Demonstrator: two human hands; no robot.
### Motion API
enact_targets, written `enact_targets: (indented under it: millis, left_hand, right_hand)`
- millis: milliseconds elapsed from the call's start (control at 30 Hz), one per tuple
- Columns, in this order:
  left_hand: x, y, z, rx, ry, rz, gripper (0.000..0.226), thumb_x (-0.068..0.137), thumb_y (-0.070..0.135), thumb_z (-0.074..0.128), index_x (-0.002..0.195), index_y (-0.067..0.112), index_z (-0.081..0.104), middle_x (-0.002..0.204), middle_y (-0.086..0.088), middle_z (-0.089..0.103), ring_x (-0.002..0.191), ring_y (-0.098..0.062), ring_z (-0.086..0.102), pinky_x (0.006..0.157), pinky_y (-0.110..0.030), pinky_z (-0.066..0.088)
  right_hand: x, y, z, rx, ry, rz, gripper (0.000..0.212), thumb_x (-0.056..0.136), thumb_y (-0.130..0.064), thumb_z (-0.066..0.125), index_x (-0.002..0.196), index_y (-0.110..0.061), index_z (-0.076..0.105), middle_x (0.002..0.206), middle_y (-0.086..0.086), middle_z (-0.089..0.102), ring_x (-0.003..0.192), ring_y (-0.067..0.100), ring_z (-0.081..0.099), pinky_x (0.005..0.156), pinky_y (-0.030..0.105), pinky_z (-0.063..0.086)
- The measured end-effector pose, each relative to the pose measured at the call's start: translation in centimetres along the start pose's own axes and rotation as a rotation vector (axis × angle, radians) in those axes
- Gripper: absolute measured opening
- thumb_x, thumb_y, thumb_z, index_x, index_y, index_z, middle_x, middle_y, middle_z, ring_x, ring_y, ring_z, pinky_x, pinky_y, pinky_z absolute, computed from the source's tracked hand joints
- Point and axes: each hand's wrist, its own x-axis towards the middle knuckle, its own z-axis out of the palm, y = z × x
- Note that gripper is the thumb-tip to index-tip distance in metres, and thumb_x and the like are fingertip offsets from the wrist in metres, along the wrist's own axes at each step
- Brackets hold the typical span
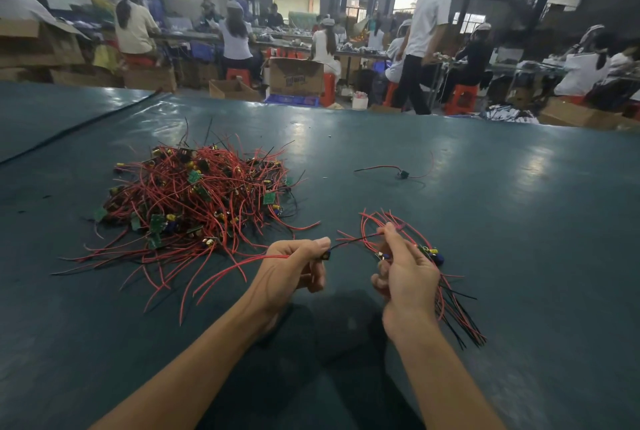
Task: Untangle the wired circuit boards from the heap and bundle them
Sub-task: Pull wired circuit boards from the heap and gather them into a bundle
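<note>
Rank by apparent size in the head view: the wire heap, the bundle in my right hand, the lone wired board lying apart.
1. Tangled heap of red-wired green boards
2. Red-and-black wire bundle in right hand
3. Lone wired board; farther away, so tentative

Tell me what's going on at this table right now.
A person is sorting wired circuit boards on a green table. The left hand pinches one board near the heap, while the right hand grips a bundle of gathered boards and pinches a black wire. Another wired board lies alone farther back.
</note>
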Motion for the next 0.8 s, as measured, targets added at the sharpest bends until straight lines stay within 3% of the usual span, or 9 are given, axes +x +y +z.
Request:
enact_targets:
  millis: [67,133,233,333,500,600,700,800]
  left_hand:
    - [0.0,0.1,-0.1,-0.006,-0.006,-0.017,0.041,0.078,0.037,0.062,0.044,0.015,0.058,0.046,-0.005,0.052,0.042,-0.014,0.047,0.047,-0.020,0.040]
    - [0.0,0.1,-0.1,-0.022,-0.010,-0.046,0.042,0.074,0.045,0.066,0.044,0.018,0.054,0.044,-0.002,0.047,0.043,-0.014,0.044,0.047,-0.021,0.040]
    - [0.2,0.0,-0.3,-0.057,-0.009,-0.090,0.046,0.077,0.047,0.066,0.048,0.016,0.047,0.042,0.002,0.038,0.045,-0.015,0.040,0.046,-0.023,0.037]
    - [0.3,0.2,-0.5,-0.004,-0.034,-0.141,0.058,0.078,0.060,0.066,0.041,0.020,0.047,0.042,0.002,0.041,0.045,-0.015,0.039,0.046,-0.020,0.037]
    - [0.1,-0.1,0.0,0.045,-0.025,-0.174,0.046,0.068,0.062,0.063,0.054,0.019,0.066,0.048,0.002,0.049,0.042,-0.010,0.045,0.045,-0.019,0.037]
    - [0.1,-0.1,0.1,0.083,-0.022,-0.172,0.044,0.069,0.062,0.061,0.061,0.019,0.072,0.049,0.002,0.054,0.044,-0.010,0.048,0.047,-0.018,0.039]
    - [0.2,0.0,-0.2,0.126,0.052,-0.140,0.041,0.077,0.052,0.058,0.062,0.016,0.069,0.050,0.001,0.056,0.044,-0.010,0.049,0.049,-0.021,0.038]
    - [0.5,-0.1,-0.9,0.246,0.132,-0.048,0.037,0.093,0.033,0.057,0.065,0.012,0.068,0.053,-0.001,0.059,0.046,-0.011,0.050,0.048,-0.018,0.038]
  right_hand:
    - [-0.8,0.2,0.3,-0.104,-0.134,0.038,0.026,0.074,-0.047,0.077,0.064,-0.023,0.077,0.058,-0.010,0.061,0.040,0.004,0.038,0.039,0.018,0.032]
    - [-2.0,0.7,0.9,-0.221,-0.332,0.072,0.043,0.061,-0.062,0.074,0.073,-0.020,0.078,0.064,-0.004,0.062,0.049,0.011,0.045,0.049,0.023,0.038]
    - [-3.3,1.4,1.7,-0.257,-0.457,0.130,0.054,0.064,-0.062,0.074,0.079,-0.010,0.076,0.072,0.013,0.064,0.063,0.026,0.050,0.060,0.033,0.041]
    - [-3.4,1.4,1.7,-0.249,-0.357,0.094,0.026,0.082,-0.040,0.072,0.070,-0.017,0.076,0.065,0.007,0.062,0.053,0.019,0.050,0.054,0.027,0.041]
    - [-3.0,1.5,1.7,-0.156,-0.203,0.051,0.023,0.088,-0.030,0.070,0.066,-0.025,0.077,0.069,0.001,0.071,0.058,0.017,0.058,0.057,0.031,0.046]
    - [-2.3,0.8,1.4,-0.060,-0.069,-0.011,0.026,0.091,-0.031,0.067,0.067,-0.027,0.077,0.073,-0.005,0.074,0.045,0.004,0.051,0.039,0.019,0.039]
    - [-1.3,0.2,0.6,0.022,0.067,-0.013,0.023,0.093,-0.030,0.064,0.076,-0.019,0.073,0.076,-0.008,0.075,0.042,0.002,0.047,0.036,0.017,0.037]
    - [-0.8,-0.1,0.1,0.119,0.118,0.096,0.012,0.095,-0.025,0.062,0.089,-0.019,0.070,0.088,-0.008,0.074,0.051,0.004,0.049,0.037,0.016,0.038]
